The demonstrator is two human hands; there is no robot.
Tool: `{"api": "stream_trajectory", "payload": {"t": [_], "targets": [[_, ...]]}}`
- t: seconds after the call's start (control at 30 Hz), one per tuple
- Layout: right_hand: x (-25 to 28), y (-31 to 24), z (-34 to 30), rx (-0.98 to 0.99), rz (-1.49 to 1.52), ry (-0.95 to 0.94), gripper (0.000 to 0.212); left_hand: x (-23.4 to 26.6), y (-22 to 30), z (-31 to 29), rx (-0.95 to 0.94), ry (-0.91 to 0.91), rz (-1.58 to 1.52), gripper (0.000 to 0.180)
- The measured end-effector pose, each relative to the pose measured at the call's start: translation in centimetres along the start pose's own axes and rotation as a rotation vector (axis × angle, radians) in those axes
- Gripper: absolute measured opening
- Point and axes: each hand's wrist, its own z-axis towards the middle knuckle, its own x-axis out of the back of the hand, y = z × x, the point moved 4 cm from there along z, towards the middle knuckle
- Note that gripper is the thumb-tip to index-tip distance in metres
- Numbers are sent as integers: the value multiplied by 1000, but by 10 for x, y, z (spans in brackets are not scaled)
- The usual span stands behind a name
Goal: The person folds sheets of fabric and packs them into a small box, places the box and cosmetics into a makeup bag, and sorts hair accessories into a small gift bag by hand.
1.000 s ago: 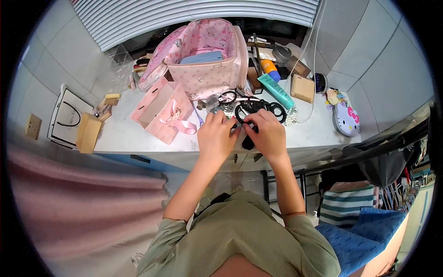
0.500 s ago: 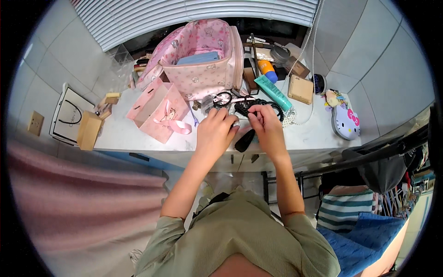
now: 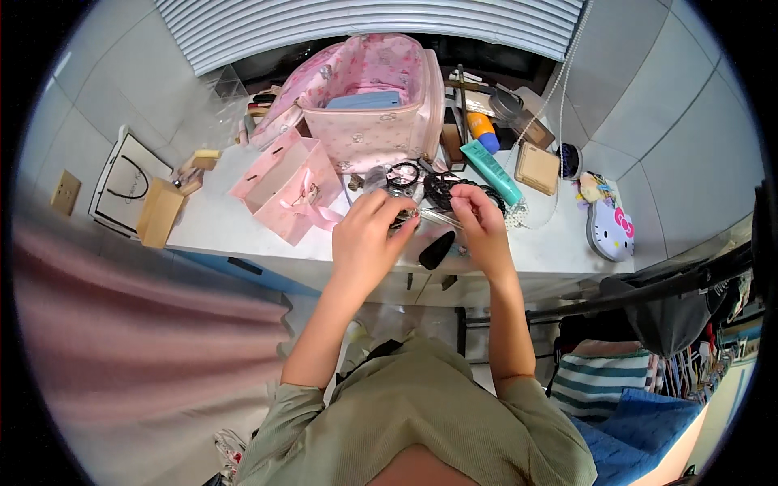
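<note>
My left hand [image 3: 362,243] is closed, thumb and fingers pinched round something small and shiny, mostly hidden by the fingers. A little to the right, my right hand [image 3: 485,235] is also closed, its fingertips pressed together; what they hold is too small to name. A thin, pale shiny strip [image 3: 440,219] shows between the hands; whether either hand grips it is unclear. Just beyond my fingers lies a heap of black braided hair ties [image 3: 442,189], with a round black hair tie [image 3: 403,173] to its left. A black teardrop-shaped hair clip [image 3: 436,250] rests near the counter's front edge.
An open pink cosmetic case [image 3: 369,134] stands at the back, with a pink gift bag [image 3: 284,190] left of it. Right of the hands are a teal tube [image 3: 492,173], a beige compact [image 3: 537,168] and a white cat-shaped case [image 3: 609,231]. A bead cord [image 3: 559,97] hangs over the counter.
My hands have drawn slightly apart, and the pale shiny strip now shows between them. The whole view has shifted slightly, so the counter items sit a little further right.
</note>
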Motion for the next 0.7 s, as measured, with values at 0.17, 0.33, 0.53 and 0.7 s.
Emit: {"api": "stream_trajectory", "payload": {"t": [0.17, 0.33, 0.53, 0.7], "targets": [[-13, -10, -2, 20, 26, -16, 16, 25, -2, -4, 18, 37, 0, 22], [-45, -31, -1, -149, 180, -21, 14, 58, -14, -5, 32, 105, -46, 24], [-89, -58, 19, 62, 71, -26, 13, 111, -33, 4, 110, 241, -59, 22], [-125, -76, 37, 128, 58, -47, 14, 142, -65, 15, 186, 291, -12, 21]]}}
